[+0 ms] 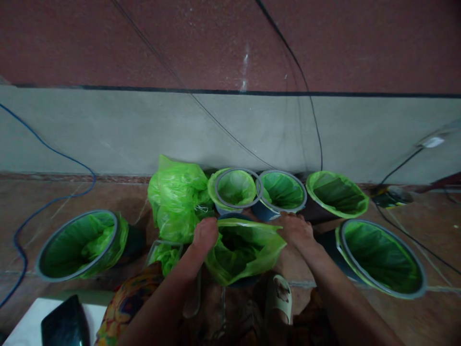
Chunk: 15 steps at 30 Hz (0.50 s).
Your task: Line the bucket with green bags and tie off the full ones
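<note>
In front of me a green bin liner [266, 245] hangs with its mouth spread wide, over a dark bin [236, 216] that it mostly hides. My left hand [206, 234] is closed on the left side of its rim. At the right corner, my right hand [296, 228] grips the same rim, fingers curled. Just beyond stands a lined bin with a grey ring [258, 187] lying loose and tilted on top. Next to it is another lined bin with a grey ring [304, 192] around its mouth.
Lined bins stand left [41, 259] and right [419, 274]; another [362, 204] is by the wall. A full green bag [176, 192] sits beside a small container of green plastic [167, 257]. A black object [65, 322] rests lower left. Cables [24, 250] cross the floor.
</note>
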Tool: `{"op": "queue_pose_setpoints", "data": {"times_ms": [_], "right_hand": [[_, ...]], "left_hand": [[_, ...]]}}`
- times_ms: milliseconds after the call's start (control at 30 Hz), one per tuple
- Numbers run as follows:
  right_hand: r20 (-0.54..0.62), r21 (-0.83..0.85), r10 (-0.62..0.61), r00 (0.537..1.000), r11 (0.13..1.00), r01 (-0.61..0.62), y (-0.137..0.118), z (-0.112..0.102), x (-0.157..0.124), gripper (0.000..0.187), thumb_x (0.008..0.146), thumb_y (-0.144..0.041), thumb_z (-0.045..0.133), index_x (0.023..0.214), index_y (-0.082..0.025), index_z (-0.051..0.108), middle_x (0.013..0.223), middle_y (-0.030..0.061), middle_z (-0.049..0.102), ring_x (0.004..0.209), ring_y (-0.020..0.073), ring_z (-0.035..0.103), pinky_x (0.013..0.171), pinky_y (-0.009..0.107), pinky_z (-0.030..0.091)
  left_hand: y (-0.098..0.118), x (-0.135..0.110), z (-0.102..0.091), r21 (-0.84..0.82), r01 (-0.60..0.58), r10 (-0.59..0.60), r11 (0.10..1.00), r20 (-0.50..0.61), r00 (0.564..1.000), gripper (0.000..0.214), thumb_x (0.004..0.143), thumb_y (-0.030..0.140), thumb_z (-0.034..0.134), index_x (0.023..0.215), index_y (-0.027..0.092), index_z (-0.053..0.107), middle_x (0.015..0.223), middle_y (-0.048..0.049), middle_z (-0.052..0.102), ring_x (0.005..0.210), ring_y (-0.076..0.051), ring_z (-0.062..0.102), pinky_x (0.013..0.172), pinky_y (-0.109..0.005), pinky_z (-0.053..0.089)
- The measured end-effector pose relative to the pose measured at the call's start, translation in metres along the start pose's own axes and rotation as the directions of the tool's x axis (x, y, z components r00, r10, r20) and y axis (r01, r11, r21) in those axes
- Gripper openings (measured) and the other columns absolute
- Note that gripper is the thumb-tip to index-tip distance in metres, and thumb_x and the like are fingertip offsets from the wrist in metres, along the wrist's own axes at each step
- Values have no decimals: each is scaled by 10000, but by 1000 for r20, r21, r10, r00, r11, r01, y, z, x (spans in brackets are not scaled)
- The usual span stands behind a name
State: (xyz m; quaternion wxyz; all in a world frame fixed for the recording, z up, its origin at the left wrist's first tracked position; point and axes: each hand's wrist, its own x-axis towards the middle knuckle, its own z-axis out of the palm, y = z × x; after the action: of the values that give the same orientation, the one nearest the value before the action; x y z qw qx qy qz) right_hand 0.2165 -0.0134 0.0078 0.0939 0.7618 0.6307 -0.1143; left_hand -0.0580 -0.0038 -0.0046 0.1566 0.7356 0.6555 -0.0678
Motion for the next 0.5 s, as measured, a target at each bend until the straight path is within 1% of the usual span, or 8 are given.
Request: {"op": "queue_pose_setpoints", "data": {"times_ms": [67,133,200,233,300,367,433,500], "right_hand": [[-88,12,-189,978,982,191,-23,4,-9,519,755,-237,688,1262,-189,590,1210,158,644,1136,317,590,903,440,468],[-146,55,-360,921,927,371,-46,8,-16,553,755,-245,702,1289,-202,565,1235,129,629,1150,292,563,954,418,443],[-193,75,-444,875,883,464,-66,10,-22,507,786,-269,683,1276,-193,575,1222,119,634,1142,284,554,963,401,434],[-203,73,-460,864,873,482,-73,10,-23,416,821,-269,647,1227,-188,607,1189,116,649,1125,279,561,958,393,431],[-186,59,-465,866,874,482,-81,8,-23,223,899,-236,535,1062,-179,677,1084,107,688,1049,252,596,920,360,437],[-142,53,-434,890,894,444,-80,3,-20,265,943,-190,432,934,-176,696,993,98,709,940,216,634,834,310,450],[-120,58,-373,920,923,381,-74,-2,-15,311,956,-177,388,932,-175,697,974,96,718,862,197,656,744,281,450],[-116,61,-296,948,951,304,-64,-7,-11,325,953,-176,377,954,-172,702,958,105,724,828,208,672,698,284,448]], "left_hand": [[5,-1,1,0,-14,14,1000,-1,1000,318,919,142,373,1007,118,678,968,-135,714,976,-247,686,855,-329,514],[9,-1,3,7,-27,27,1000,-3,1000,322,925,154,368,1027,120,671,988,-134,712,974,-249,685,854,-336,516],[12,-1,6,8,-49,50,999,-11,999,317,931,171,372,1035,127,668,991,-129,709,964,-239,685,850,-327,516],[13,-1,7,5,-61,61,998,-13,998,315,933,178,373,1031,133,668,985,-124,709,948,-232,688,840,-320,517],[15,0,8,0,-81,81,997,-21,997,315,935,177,369,1020,142,670,974,-115,708,921,-218,690,828,-308,518],[15,0,9,-1,-83,83,997,-21,996,305,926,160,380,1016,146,671,976,-109,708,914,-206,690,832,-295,514],[13,2,9,-6,-75,75,997,-20,997,288,916,154,403,1017,150,673,982,-102,710,923,-197,689,842,-282,509],[10,3,8,-13,-63,62,998,-29,998,280,919,169,416,1023,154,676,983,-100,714,937,-198,688,854,-278,505]]}}
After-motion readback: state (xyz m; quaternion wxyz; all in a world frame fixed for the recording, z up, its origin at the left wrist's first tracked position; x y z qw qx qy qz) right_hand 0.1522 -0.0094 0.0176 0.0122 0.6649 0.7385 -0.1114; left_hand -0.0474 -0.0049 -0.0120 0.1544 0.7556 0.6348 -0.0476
